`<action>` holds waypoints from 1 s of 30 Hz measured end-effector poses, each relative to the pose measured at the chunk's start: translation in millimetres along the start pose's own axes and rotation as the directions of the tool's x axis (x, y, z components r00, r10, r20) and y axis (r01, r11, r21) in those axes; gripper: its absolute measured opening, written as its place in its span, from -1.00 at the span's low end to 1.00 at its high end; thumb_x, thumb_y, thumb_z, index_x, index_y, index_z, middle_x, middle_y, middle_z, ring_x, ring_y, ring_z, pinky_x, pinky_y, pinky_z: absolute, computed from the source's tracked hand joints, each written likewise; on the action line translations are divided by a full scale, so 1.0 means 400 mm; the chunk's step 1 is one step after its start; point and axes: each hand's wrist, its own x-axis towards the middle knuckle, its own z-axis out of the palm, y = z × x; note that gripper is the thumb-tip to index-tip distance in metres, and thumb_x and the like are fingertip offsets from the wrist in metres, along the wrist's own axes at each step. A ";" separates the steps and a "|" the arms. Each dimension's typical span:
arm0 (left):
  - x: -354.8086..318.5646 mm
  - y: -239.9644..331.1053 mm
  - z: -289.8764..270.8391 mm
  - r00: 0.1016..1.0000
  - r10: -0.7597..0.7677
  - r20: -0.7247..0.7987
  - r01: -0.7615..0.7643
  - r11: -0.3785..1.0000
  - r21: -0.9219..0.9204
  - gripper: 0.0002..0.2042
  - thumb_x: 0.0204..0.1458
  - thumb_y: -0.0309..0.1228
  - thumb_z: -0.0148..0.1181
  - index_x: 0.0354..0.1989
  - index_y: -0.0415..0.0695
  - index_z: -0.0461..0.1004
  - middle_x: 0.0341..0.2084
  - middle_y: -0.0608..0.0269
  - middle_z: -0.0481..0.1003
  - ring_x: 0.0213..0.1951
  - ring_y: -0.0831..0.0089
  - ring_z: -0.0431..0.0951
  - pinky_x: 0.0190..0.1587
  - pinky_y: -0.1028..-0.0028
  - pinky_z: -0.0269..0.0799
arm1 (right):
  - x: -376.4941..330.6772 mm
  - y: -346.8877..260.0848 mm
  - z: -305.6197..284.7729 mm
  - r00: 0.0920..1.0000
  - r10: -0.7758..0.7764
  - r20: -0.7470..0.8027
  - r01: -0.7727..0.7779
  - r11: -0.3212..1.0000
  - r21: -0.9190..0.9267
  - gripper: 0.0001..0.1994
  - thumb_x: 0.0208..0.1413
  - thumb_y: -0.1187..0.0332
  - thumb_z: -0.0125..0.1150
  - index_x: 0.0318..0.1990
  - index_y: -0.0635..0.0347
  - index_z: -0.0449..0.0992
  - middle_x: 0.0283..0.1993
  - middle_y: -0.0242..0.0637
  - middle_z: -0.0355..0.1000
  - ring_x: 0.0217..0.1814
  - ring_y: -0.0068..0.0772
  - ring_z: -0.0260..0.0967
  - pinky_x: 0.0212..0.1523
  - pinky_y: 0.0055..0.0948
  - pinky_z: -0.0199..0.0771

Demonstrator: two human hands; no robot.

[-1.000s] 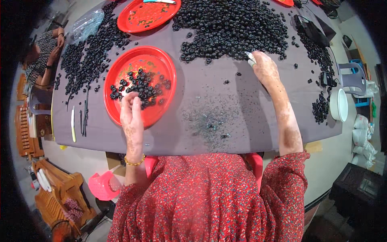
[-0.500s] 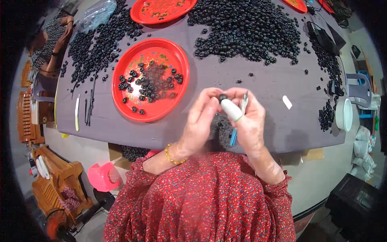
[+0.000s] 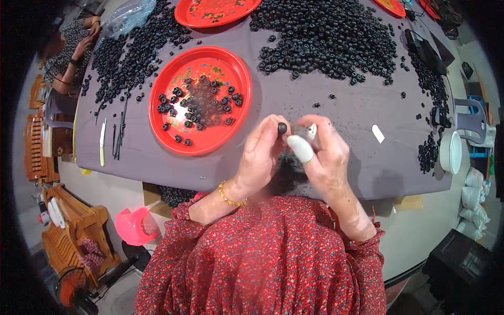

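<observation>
Left hand (image 3: 258, 157) pinches a black bead (image 3: 282, 128) at its fingertips, over the table (image 3: 220, 169) near its front edge. Right hand (image 3: 328, 157) just beside it, fingers curled, white cover (image 3: 301, 149) on thumb; can't tell if it grips anything. Red plate (image 3: 220, 139) left of them holds loose beads (image 3: 194, 108), mostly mid-plate. Second plate (image 3: 218, 11) beyond it. Big bead pile (image 3: 331, 39) past the hands. White bowl (image 3: 451, 153) at far right, contents not visible.

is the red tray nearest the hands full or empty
Partly filled: black bead-like pieces lie scattered across the red tray, with bare red patches showing around them.
</observation>
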 end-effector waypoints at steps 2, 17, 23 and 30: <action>0.008 0.000 -0.004 0.999 0.002 0.047 -0.001 1.000 -0.030 -0.71 0.22 -0.20 -0.22 -0.38 -0.16 0.28 -0.44 0.36 0.26 -0.42 0.64 0.21 -0.33 0.64 0.18 | 0.017 0.000 -0.020 0.999 -0.044 0.031 0.047 0.994 -0.098 -0.70 -0.15 0.25 0.33 -0.31 0.19 0.40 -0.45 -0.26 0.37 -0.49 -0.31 0.37 -0.49 -0.41 0.37; 0.009 0.001 -0.032 0.978 -0.005 0.209 0.006 1.000 -0.007 -0.73 0.21 -0.24 -0.19 -0.28 -0.20 0.34 -0.35 0.27 0.29 -0.29 0.50 0.29 -0.19 0.50 0.22 | 0.028 -0.004 -0.011 0.976 -0.189 0.109 0.208 0.956 -0.206 -0.62 -0.23 0.10 0.35 -0.50 0.18 0.33 -0.58 -0.30 0.28 -0.56 -0.21 0.31 -0.57 -0.33 0.29; 0.011 0.003 -0.050 0.969 -0.019 0.245 0.003 0.998 0.064 -0.73 0.20 -0.25 -0.16 -0.29 -0.20 0.35 -0.33 0.26 0.31 -0.25 0.49 0.30 -0.14 0.47 0.23 | 0.031 -0.003 -0.010 0.967 -0.223 0.120 0.245 0.945 -0.215 -0.64 -0.22 0.13 0.35 -0.51 0.18 0.32 -0.59 -0.29 0.28 -0.57 -0.21 0.31 -0.58 -0.32 0.28; 0.002 -0.003 -0.060 0.989 -0.036 0.143 0.014 0.989 0.150 -0.73 0.20 -0.25 -0.16 -0.24 -0.21 0.38 -0.20 0.23 0.37 -0.13 0.46 0.35 -0.02 0.42 0.23 | 0.030 -0.001 -0.006 0.961 -0.263 0.087 0.277 0.922 -0.270 -0.66 -0.20 0.15 0.33 -0.53 0.17 0.32 -0.62 -0.31 0.24 -0.60 -0.23 0.29 -0.60 -0.33 0.25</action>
